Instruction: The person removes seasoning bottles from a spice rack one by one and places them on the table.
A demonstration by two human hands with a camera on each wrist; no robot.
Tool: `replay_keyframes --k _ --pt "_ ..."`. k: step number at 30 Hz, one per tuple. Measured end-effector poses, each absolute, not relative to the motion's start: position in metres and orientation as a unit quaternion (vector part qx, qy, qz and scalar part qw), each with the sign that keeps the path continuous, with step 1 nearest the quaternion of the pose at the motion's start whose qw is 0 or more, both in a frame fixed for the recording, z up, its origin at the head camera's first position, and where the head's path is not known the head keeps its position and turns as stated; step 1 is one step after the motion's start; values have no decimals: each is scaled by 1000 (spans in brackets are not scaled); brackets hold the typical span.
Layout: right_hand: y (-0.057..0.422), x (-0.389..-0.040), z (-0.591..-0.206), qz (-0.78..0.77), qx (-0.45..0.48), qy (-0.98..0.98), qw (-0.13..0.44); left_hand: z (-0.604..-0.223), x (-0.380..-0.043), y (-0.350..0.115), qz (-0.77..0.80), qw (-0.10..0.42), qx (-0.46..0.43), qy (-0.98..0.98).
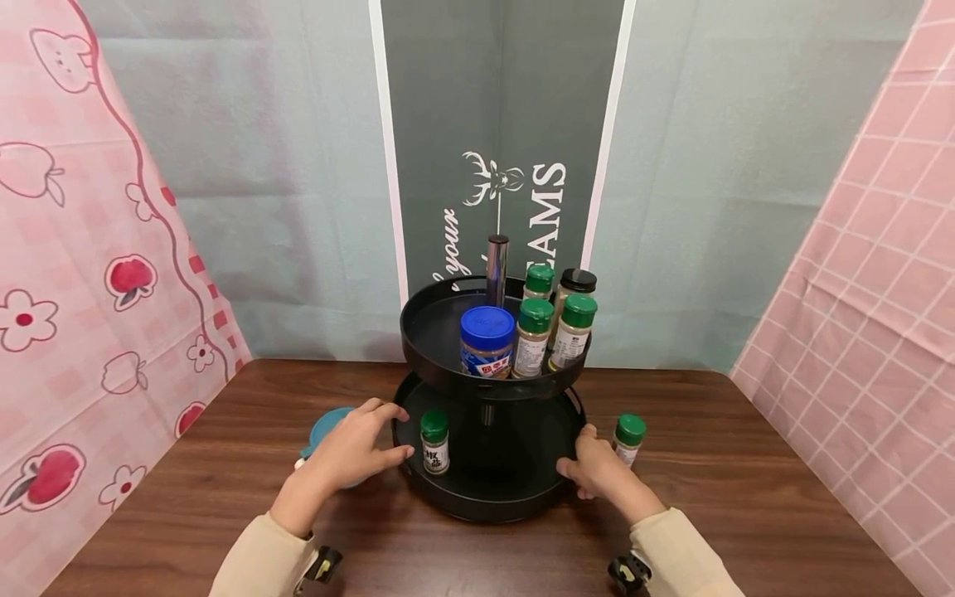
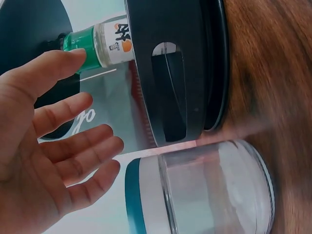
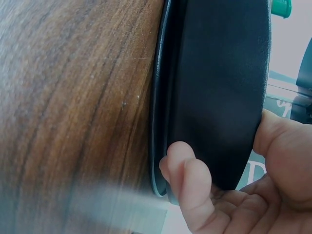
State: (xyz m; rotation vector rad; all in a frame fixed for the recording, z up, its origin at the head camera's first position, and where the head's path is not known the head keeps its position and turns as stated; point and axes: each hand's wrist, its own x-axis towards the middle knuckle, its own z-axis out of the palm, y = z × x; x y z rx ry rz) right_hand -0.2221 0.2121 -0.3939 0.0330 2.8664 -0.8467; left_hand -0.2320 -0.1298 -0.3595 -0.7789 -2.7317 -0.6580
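A two-tier black round spice rack (image 1: 483, 507) stands on the table. My right hand (image 1: 597, 466) grips its lower tray at the right side; in the right wrist view the thumb (image 3: 275, 131) lies at the upper rim and the curled fingers (image 3: 195, 187) are against the tray's outer wall. My left hand (image 1: 356, 444) is at the tray's left edge, fingers spread and holding nothing. Just beyond its fingertips, a green-capped spice bottle (image 1: 435, 444) stands upright inside the lower tray. In the left wrist view the thumb overlaps the green cap (image 2: 87, 46); contact cannot be told.
On the upper tray stand a blue-lidded jar (image 1: 487, 340), a black-lidded bottle (image 1: 578, 282) and several green-capped bottles (image 1: 531, 340). Partly behind my left hand is a clear jar (image 2: 214, 190) with a teal lid. Another green-capped bottle (image 1: 629, 438) stands on the table beyond my right hand.
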Motion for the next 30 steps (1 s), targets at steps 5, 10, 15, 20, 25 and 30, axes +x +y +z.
replay_keyframes --k 5,10,15,20,25,30 --pt "211 -222 -394 -281 11 957 78 -361 -233 -125 -225 113 -263 -932" --pt "212 -222 -394 -277 -3 958 72 -361 -234 -122 -215 113 -255 -936" --pt "212 -223 -393 -280 2 957 76 -358 -237 -117 -207 118 -262 -935" --pt "213 -222 -393 -277 -1 958 72 -355 -238 -111 -208 111 -265 -935" --pt "212 -222 -393 -276 -4 958 72 -355 -240 -107 -214 96 -259 -937" --pt "211 -222 -394 -279 -4 958 71 -357 -243 -104 -236 110 -293 -920"
